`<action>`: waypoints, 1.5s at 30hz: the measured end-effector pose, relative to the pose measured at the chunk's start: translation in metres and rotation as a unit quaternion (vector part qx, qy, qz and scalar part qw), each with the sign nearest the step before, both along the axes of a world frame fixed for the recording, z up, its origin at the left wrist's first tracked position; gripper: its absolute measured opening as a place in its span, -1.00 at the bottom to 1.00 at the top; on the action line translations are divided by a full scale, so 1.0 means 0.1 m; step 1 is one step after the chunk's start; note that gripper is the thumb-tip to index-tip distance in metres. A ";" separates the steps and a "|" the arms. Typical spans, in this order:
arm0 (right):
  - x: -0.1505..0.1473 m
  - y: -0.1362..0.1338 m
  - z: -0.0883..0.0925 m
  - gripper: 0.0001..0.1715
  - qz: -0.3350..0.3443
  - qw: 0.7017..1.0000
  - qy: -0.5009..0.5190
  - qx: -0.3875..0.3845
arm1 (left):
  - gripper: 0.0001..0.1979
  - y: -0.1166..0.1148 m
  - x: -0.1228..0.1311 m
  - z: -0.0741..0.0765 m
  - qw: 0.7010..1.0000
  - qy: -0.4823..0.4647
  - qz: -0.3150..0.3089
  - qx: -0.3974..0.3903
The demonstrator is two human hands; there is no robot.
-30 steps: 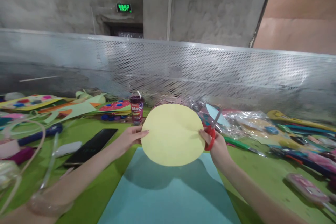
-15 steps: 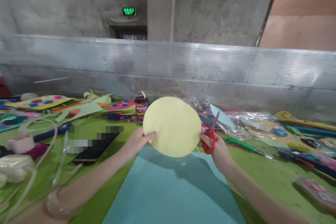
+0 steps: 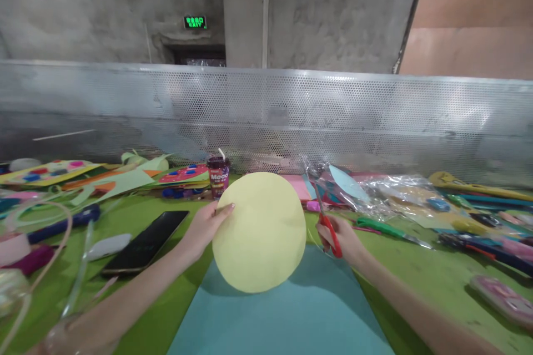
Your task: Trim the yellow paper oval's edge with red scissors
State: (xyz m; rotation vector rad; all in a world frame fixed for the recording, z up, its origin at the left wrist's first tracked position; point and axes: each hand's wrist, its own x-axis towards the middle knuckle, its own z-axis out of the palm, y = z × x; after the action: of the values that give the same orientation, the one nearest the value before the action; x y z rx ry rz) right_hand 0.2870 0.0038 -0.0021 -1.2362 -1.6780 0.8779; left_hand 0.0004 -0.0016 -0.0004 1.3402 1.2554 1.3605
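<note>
Yellow disc [image 3: 259,231] is held up off the table, face to the camera, over the far end of a blue sheet [image 3: 283,310]. L hand [image 3: 204,227] pinches its left rim: thumb [image 3: 225,211] on the front, other fingers behind the disc, hidden. R hand [image 3: 339,239] is just beside the disc's right rim w/ a small gap, not touching. Its fingers are clenched round red scissors [image 3: 328,223], handles in the fist, blades pointing up and away; can't tell if blades are parted. Sheet lies flat at the near edge of the green table [image 3: 416,272], approx. mid. Left of L hand a black phone [image 3: 145,233] lies flat. Past the disc, toward the far edge, a dark cup [image 3: 218,176] w/ straw. Far-left corner: coloured paper cutouts [image 3: 125,177]. Right side: clear plastic bags [image 3: 387,194], then pens [image 3: 478,233] along the far edge to the right. Perforated metal screen [image 3: 266,116] runs along the far edge. Beyond it, grey concrete wall w/ lit green exit sign [image 3: 195,22].
</note>
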 end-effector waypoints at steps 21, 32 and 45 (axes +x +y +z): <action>-0.14 -0.18 0.07 -0.92 0.062 0.995 -0.072 -0.017 | -0.61 -0.06 0.05 0.03 0.999 -0.025 -0.001 -0.029; -0.12 -0.14 0.03 -0.94 0.062 0.994 -0.091 -0.026 | -0.61 -0.06 0.05 0.04 0.999 -0.022 0.017 -0.030; -0.15 -0.18 0.08 -0.90 0.060 0.993 -0.099 -0.030 | -0.60 -0.09 0.07 0.07 0.999 -0.025 0.027 -0.029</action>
State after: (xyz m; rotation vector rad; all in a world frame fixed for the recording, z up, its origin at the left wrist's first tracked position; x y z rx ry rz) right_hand 0.2723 -0.0137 0.0057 -1.3089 -1.9117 0.9080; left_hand 0.0074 -0.0105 0.0067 1.2331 1.2954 1.3756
